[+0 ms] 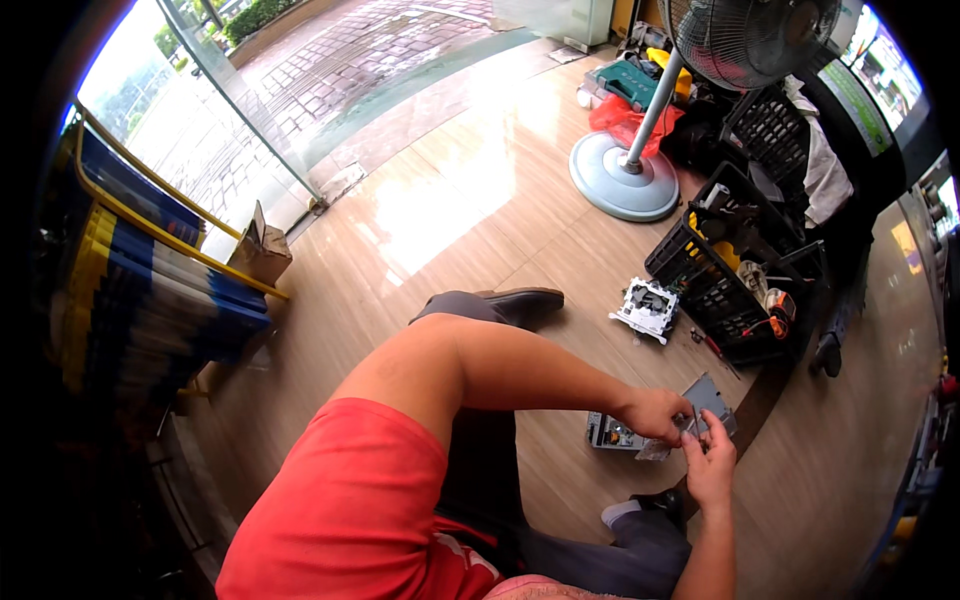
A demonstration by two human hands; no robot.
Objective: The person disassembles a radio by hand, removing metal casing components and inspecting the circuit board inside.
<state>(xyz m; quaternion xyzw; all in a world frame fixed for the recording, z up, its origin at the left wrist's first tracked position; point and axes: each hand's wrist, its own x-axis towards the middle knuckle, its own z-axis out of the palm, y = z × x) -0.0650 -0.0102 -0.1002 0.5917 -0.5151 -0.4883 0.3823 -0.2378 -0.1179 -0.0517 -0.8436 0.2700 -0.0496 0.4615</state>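
Observation:
Both my hands meet above a small grey case (pixel 603 432) on the floor to the right, its grey lid (pixel 711 393) raised. My left hand (pixel 655 414) reaches across with its fingers bent closed over the case. A crumpled clear plastic bag (pixel 655 448) hangs just under those fingers; I cannot tell whether they grip it. My right hand (pixel 711 468) pinches with thumb and forefinger close to the left fingertips. Something small and thin shows between the two hands, too small to name. Small parts lie inside the case, partly hidden by my left hand.
A white plastic part (pixel 646 309) lies beyond the case, with a red-handled screwdriver (pixel 707 343) close by. Black crates (pixel 690 270) of tools stand at the right. Farther off is a pedestal fan (pixel 625 178). A yellow-framed rack (pixel 150 270) and a glass door (pixel 240 110) are at the left.

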